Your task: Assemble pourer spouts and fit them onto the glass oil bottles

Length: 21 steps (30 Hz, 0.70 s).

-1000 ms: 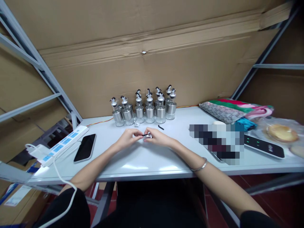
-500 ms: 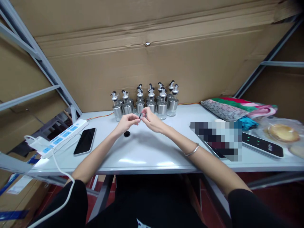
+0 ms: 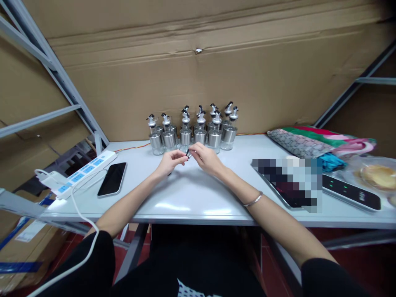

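My left hand (image 3: 169, 161) and my right hand (image 3: 206, 158) meet above the middle of the white table, fingertips pinched around a small black piece (image 3: 187, 152). Something thin and light-coloured shows between the fingers; its shape is too small to make out. Just behind the hands stand several glass oil bottles (image 3: 199, 136) with steel sleeves, each topped by a silver pourer with a black flap. The round black part on the tabletop is almost wholly hidden by my left wrist.
On the left lie a phone (image 3: 112, 180) and a white power strip (image 3: 88, 170) with a plugged-in charger. At right are a blurred-out flat item (image 3: 287, 181), a black device with green lights (image 3: 351, 192), a colourful cloth bag (image 3: 309, 142) and bagged food (image 3: 379, 175). Cardboard (image 3: 173, 74) walls the back.
Both hands appear slightly further right with the small black piece still between them. The view has shifted a little, and the round black part has become mostly covered by my left wrist.
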Available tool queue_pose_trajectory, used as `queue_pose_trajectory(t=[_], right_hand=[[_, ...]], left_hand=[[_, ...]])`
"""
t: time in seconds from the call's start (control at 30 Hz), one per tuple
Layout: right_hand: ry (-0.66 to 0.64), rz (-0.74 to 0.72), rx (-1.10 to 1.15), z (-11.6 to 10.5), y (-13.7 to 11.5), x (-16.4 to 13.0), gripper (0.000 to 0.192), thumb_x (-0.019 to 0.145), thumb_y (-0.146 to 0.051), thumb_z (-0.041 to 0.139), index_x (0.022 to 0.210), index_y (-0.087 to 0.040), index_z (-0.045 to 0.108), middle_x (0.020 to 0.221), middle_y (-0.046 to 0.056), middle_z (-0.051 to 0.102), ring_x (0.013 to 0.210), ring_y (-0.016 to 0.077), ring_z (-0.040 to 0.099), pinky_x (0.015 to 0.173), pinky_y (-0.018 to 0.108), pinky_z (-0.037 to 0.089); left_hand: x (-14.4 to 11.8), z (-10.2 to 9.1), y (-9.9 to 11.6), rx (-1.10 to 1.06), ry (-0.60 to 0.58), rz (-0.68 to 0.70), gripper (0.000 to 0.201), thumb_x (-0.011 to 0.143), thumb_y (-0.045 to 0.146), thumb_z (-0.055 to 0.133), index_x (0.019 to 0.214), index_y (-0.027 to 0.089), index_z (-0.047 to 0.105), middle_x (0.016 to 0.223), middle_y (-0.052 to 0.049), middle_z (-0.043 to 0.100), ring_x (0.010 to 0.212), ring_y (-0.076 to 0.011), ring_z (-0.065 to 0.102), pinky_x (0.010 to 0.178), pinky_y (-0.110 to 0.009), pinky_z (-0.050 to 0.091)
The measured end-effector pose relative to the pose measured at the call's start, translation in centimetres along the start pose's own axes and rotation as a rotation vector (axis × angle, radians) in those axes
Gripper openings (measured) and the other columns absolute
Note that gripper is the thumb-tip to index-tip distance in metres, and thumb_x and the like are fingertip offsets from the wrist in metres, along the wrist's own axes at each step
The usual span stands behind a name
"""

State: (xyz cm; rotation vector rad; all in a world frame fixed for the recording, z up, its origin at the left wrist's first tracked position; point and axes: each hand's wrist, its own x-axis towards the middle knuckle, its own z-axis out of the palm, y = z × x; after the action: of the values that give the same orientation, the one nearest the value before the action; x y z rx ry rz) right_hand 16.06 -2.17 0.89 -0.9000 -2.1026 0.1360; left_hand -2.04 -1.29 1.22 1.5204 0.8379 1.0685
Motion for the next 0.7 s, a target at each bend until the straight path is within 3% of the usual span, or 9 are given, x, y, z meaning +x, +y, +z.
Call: queue_pose_trajectory(t=[0.07, 0.2, 0.37, 0.53, 0.7], right_hand=[[-0.006, 0.028, -0.03, -0.1, -0.1, -0.1, 0.02, 0.089, -0.029, 0.043, 0.106, -0.019, 0.049, 0.094, 0.009, 0.06, 0.078, 0.0204, 0.056, 0.071, 0.031, 0.041], [0.046, 0.031, -0.021, -0.5, -0.1, -0.4, 0.049, 0.076, -0.036, 0.058, 0.116, -0.019, 0.037, 0.094, 0.007, 0.058, 0.068, 0.018, 0.054, 0.065, 0.029, 0.04], [0.064, 0.037, 0.012, -0.5, -0.3, -0.5, 0.067, 0.071, -0.046, 0.066, 0.122, -0.021, 0.03, 0.094, 0.006, 0.056, 0.069, 0.0182, 0.054, 0.067, 0.03, 0.04], [0.046, 0.069, 0.094, 0.1, -0.6, -0.5, 0.071, 0.069, -0.051, 0.07, 0.121, -0.02, 0.033, 0.093, 0.008, 0.058, 0.069, 0.0188, 0.056, 0.065, 0.03, 0.041], [0.082, 0.043, 0.046, 0.6, -0.4, -0.7, 0.06, 0.074, -0.05, 0.067, 0.117, -0.021, 0.035, 0.088, 0.005, 0.06, 0.06, 0.016, 0.056, 0.056, 0.026, 0.038]], left_hand=[[-0.4, 0.4, 0.2, -0.014, -0.012, 0.018, 0.039, 0.054, 0.042, 0.081, 0.072, 0.012, 0.063, 0.06, 0.002, 0.061, 0.055, -0.0088, 0.053, 0.061, -0.025, 0.042], [-0.8, 0.7, 0.5, -0.029, 0.011, 0.043, 0.041, 0.054, 0.044, 0.082, 0.071, 0.013, 0.062, 0.057, 0.003, 0.059, 0.054, -0.0085, 0.052, 0.06, -0.024, 0.041], [-0.6, 0.5, 0.5, -0.049, 0.037, 0.0, 0.041, 0.051, 0.043, 0.083, 0.068, 0.013, 0.06, 0.057, 0.004, 0.059, 0.054, -0.0078, 0.051, 0.059, -0.023, 0.04], [-0.6, 0.3, 0.0, -0.068, -0.04, -0.037, 0.039, 0.053, 0.041, 0.084, 0.067, 0.013, 0.061, 0.059, 0.003, 0.059, 0.055, -0.0076, 0.05, 0.059, -0.022, 0.038], [-0.4, 0.0, -0.6, -0.074, -0.093, -0.014, 0.037, 0.059, 0.042, 0.082, 0.068, 0.013, 0.061, 0.056, 0.004, 0.057, 0.055, -0.0074, 0.049, 0.06, -0.022, 0.036]])
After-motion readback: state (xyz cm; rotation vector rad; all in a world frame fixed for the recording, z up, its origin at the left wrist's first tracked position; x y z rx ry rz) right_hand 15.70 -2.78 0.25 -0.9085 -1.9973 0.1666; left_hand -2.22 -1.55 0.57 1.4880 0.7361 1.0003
